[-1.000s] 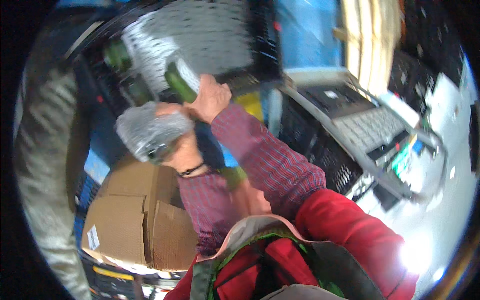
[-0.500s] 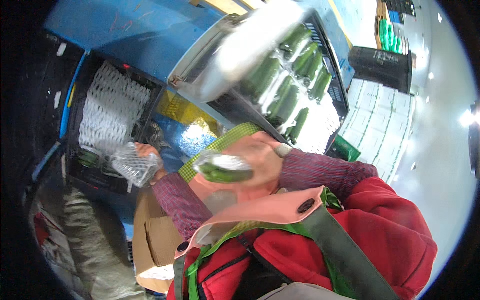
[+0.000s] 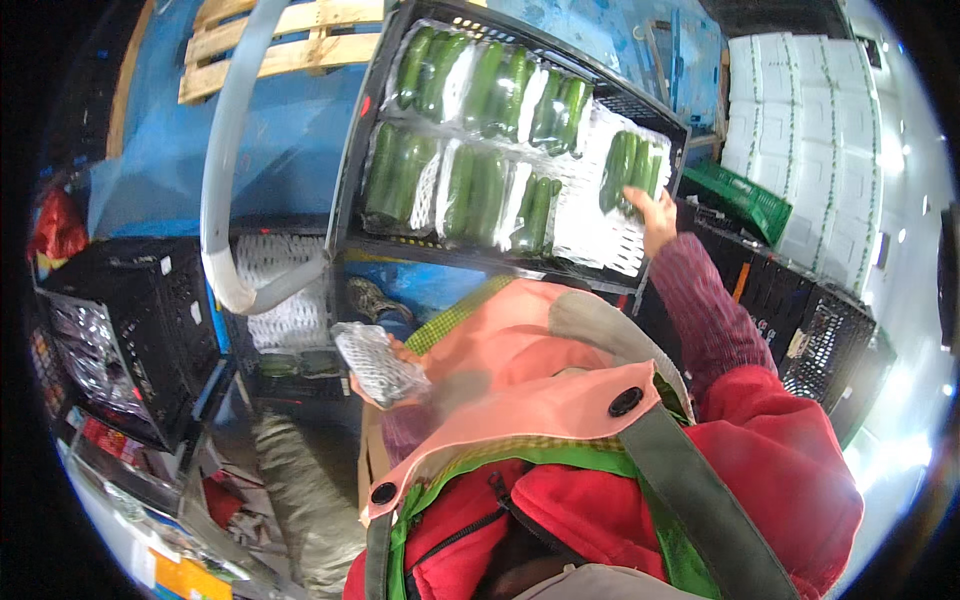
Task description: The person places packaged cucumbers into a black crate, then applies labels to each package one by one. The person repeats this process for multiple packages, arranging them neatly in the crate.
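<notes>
My right hand (image 3: 655, 218) is at the right end of a black crate (image 3: 540, 30), its fingers closed on the near end of a wrapped pack of cucumbers (image 3: 625, 165). That pack lies on white foam netting (image 3: 590, 225). Two rows of similar film-wrapped cucumber packs (image 3: 475, 190) fill the crate's left and middle, with strips of white netting between some of them. Low in front of my apron, my left hand (image 3: 403, 358) grips a bunched white foam net (image 3: 375, 362), which hides part of the fingers.
A grey curved rail (image 3: 218, 200) stands left of the crate. Below it, another black crate holds foam netting (image 3: 280, 320) and cucumber packs. A green crate (image 3: 735, 200) and stacked white boxes (image 3: 805, 110) are at right, a wooden pallet (image 3: 290, 40) at far left.
My right hand has carried a cucumber pack from before my apron into the crate's right end. My left hand, still with the foam net, has left the lower crate. The view has turned.
</notes>
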`<control>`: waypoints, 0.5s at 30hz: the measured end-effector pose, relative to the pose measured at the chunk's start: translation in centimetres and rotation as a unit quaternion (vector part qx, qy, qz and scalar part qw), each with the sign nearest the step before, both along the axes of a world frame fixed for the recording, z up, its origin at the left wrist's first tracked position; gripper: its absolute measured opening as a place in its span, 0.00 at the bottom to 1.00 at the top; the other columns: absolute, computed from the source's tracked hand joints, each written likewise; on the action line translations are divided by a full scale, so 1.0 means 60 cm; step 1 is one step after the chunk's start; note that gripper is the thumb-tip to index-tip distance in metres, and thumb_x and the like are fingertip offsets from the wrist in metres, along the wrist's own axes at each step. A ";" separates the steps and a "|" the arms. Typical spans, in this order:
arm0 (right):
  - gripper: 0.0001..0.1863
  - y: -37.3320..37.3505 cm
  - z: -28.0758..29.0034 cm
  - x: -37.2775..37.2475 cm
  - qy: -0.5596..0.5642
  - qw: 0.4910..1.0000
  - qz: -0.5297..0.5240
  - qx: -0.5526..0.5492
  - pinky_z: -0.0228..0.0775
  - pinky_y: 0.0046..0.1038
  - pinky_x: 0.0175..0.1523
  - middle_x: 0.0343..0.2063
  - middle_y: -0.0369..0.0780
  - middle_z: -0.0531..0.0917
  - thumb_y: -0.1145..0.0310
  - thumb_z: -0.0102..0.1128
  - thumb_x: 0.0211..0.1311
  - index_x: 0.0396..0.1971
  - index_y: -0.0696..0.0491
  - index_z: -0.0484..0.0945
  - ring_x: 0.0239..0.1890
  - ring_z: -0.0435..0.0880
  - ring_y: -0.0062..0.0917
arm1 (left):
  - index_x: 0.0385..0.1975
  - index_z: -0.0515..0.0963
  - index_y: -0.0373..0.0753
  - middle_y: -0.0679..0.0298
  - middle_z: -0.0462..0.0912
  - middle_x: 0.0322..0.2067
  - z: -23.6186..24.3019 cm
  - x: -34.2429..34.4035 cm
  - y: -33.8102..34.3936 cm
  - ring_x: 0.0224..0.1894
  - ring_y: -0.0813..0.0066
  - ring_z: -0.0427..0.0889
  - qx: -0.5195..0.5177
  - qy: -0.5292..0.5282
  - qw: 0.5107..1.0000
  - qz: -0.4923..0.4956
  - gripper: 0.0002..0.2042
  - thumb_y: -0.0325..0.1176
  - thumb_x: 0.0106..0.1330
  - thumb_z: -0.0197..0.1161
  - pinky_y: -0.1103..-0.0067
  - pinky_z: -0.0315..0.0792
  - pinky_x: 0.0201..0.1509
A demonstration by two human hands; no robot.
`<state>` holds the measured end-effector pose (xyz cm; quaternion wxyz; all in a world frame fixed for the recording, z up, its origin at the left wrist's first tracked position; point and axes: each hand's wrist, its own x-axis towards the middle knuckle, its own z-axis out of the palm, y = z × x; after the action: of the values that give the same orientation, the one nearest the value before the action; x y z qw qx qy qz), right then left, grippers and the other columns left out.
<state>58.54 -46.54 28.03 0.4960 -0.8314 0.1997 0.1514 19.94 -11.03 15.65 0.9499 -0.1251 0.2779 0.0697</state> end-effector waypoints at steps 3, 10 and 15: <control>0.26 -0.044 -0.065 0.057 -0.011 0.998 0.010 0.061 0.71 0.26 0.50 0.36 0.41 0.86 0.58 0.74 0.45 0.41 0.61 0.81 0.36 0.82 0.27 | 0.61 0.64 0.31 0.55 0.75 0.42 0.045 0.026 -0.024 0.40 0.61 0.73 0.017 0.032 0.996 -0.082 0.45 0.63 0.51 0.60 0.63 0.69 0.44; 0.32 -0.045 -0.163 0.122 0.049 0.980 -0.049 0.186 0.67 0.31 0.57 0.43 0.42 0.82 0.64 0.74 0.45 0.51 0.59 0.73 0.45 0.79 0.28 | 0.65 0.60 0.31 0.52 0.75 0.48 0.138 0.124 -0.064 0.37 0.57 0.74 0.091 0.097 0.979 -0.153 0.48 0.65 0.51 0.57 0.60 0.69 0.42; 0.42 -0.070 -0.179 0.113 0.025 0.982 0.064 0.174 0.68 0.33 0.58 0.48 0.43 0.80 0.52 0.76 0.50 0.58 0.62 0.67 0.51 0.78 0.29 | 0.65 0.59 0.33 0.55 0.75 0.47 0.184 0.217 -0.087 0.40 0.59 0.76 0.128 0.039 0.965 -0.225 0.47 0.63 0.51 0.61 0.66 0.72 0.43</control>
<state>65.29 -50.76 17.29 0.6174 -0.7393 0.1293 0.2356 32.98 -16.24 26.69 0.9377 0.0662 0.3241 -0.1064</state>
